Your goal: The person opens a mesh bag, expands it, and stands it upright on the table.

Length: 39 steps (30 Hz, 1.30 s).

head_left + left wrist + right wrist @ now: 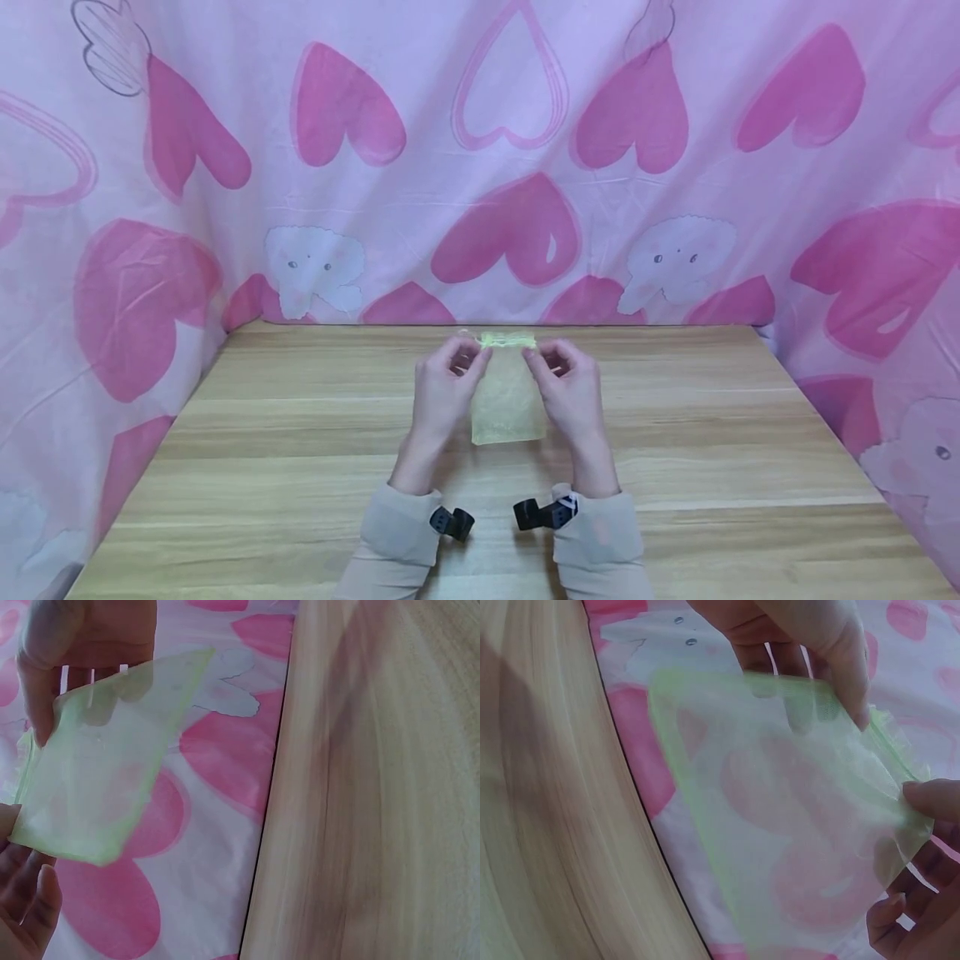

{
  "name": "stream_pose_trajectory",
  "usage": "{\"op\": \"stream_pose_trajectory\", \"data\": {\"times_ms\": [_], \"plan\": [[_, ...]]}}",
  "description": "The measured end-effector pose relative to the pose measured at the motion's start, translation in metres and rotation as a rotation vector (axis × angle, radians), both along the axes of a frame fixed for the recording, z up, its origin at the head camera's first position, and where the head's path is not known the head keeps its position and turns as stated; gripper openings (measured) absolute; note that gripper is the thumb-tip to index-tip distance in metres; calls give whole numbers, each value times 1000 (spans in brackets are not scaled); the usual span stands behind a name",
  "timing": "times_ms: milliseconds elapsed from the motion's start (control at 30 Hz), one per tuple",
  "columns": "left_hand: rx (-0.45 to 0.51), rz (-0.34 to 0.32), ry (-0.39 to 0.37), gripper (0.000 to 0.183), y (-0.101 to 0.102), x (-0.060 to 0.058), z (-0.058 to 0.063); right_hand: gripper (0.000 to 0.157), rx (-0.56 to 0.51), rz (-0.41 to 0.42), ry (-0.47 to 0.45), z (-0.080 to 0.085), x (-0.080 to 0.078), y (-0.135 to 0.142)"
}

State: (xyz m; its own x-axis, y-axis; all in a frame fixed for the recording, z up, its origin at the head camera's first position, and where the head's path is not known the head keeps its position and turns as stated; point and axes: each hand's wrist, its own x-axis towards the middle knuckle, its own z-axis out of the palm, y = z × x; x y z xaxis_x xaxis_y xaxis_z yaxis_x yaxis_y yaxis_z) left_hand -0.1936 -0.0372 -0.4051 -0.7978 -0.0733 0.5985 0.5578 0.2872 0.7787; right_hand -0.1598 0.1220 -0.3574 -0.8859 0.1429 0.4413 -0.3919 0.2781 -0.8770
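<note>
A sheer yellow-green organza drawstring pouch is held up over the table, its gathered mouth at the top and its flat bottom edge toward the person. My left hand pinches the upper left corner near the gathers, thumb on the near face. At the other upper corner my right hand pinches the fabric the same way. Fingers show through the thin cloth of the pouch in the right wrist view. The pouch looks flat in the left wrist view. A pale cord loop sticks out by the left fingers.
A wood-grain table spreads under both hands. Behind it and along both sides hangs a pink curtain with hearts and white cartoon figures. Small black cameras sit at the cuffs of both light sleeves.
</note>
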Motion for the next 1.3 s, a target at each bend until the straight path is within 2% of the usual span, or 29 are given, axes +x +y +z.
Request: {"op": "stream_pose_trajectory", "data": {"times_ms": [133, 267, 433, 533, 633, 800, 967, 1133, 1300], "plan": [[-20, 37, 37, 6, 2, -1, 0, 7, -7, -42, 28, 0, -1, -2], [14, 72, 52, 6, 5, 0, 1, 7, -25, -83, 49, 1, -2, -5], [140, 80, 13, 5, 8, 1, 2, 7, -70, -106, 66, 1, -1, -11], [215, 99, -36, 7, 9, 3, 3, 7, -103, -83, 52, 1, -1, -14], [250, 101, -74, 8, 9, 4, 4, 8, -114, -50, 6, 1, 1, -13], [227, 33, -97, 7, 6, 5, 3, 9, -47, -21, -41, 1, 3, -4], [199, -8, -107, 10, 2, 6, 2, 27, 34, 34, -22, 1, 3, 8], [171, -19, -103, 10, 1, 5, 2, 40, 107, 76, 82, 1, 2, 11], [141, -42, -100, 8, 1, 4, 4, 37, 164, 117, 192, 1, 3, 10]]}}
